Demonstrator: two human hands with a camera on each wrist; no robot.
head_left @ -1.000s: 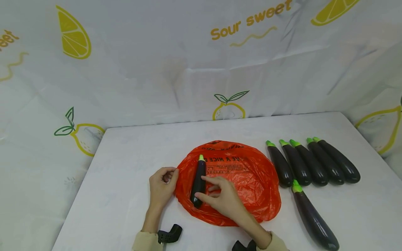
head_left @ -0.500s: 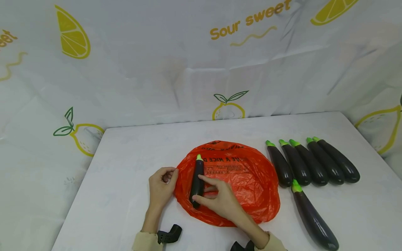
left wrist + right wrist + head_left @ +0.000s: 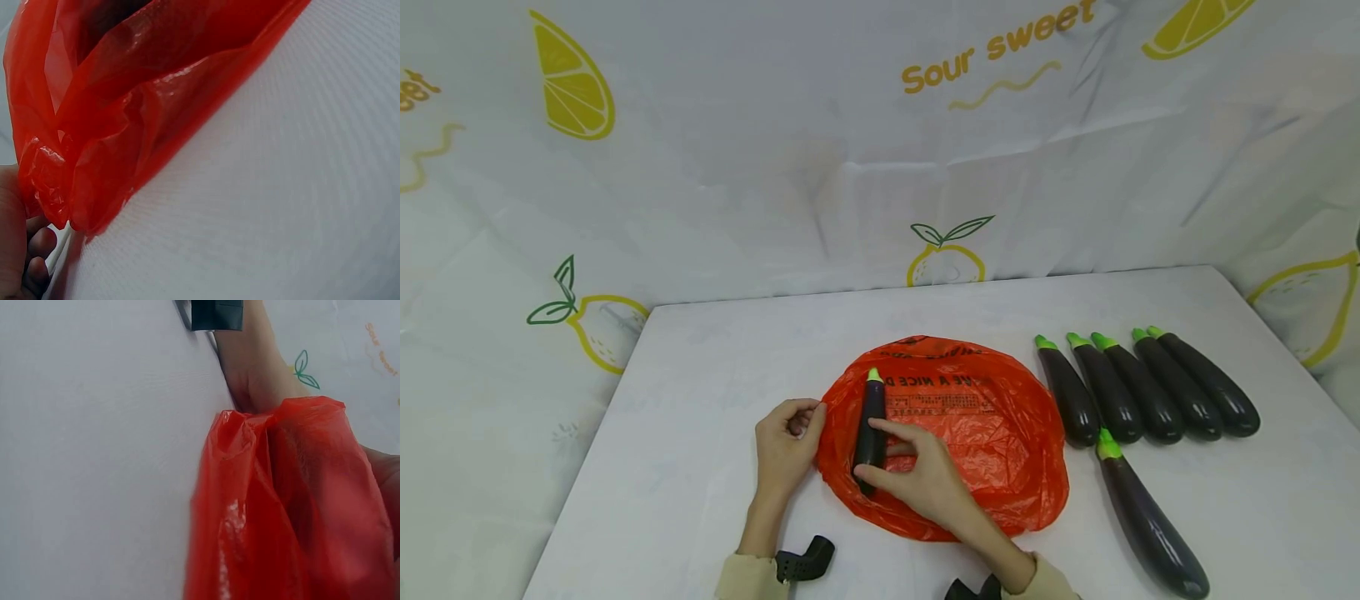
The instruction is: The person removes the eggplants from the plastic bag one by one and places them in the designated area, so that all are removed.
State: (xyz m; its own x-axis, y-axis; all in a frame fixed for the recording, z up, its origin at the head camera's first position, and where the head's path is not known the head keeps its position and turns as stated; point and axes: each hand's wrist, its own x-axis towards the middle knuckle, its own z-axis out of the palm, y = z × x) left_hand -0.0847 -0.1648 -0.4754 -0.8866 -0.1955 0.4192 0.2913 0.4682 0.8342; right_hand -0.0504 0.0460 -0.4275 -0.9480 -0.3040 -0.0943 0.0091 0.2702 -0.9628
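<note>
A red plastic bag (image 3: 1000,450) lies spread with its mouth open on the white table, print showing on its inner side. My left hand (image 3: 786,442) pinches the bag's left rim; in the left wrist view its curled fingers (image 3: 42,244) show beside the gathered red film. Within the bag's left part lies a dark eggplant (image 3: 872,408), green stem end pointing away from me. My right hand (image 3: 917,479) reaches over the near rim and holds the eggplant's lower half between thumb and fingers. In the right wrist view, the bag (image 3: 281,506) hides most of that hand.
Several eggplants (image 3: 1108,392) lie in a slanted row right of the bag, close to its edge. Another eggplant (image 3: 1150,517) lies nearer to me, its stem touching the row. A white curtain (image 3: 760,167) with lemon prints hangs behind the table (image 3: 685,442).
My right hand and the eggplant have shifted slightly left inside the bag. The left hand stays at the bag's rim, and the other eggplants have not moved.
</note>
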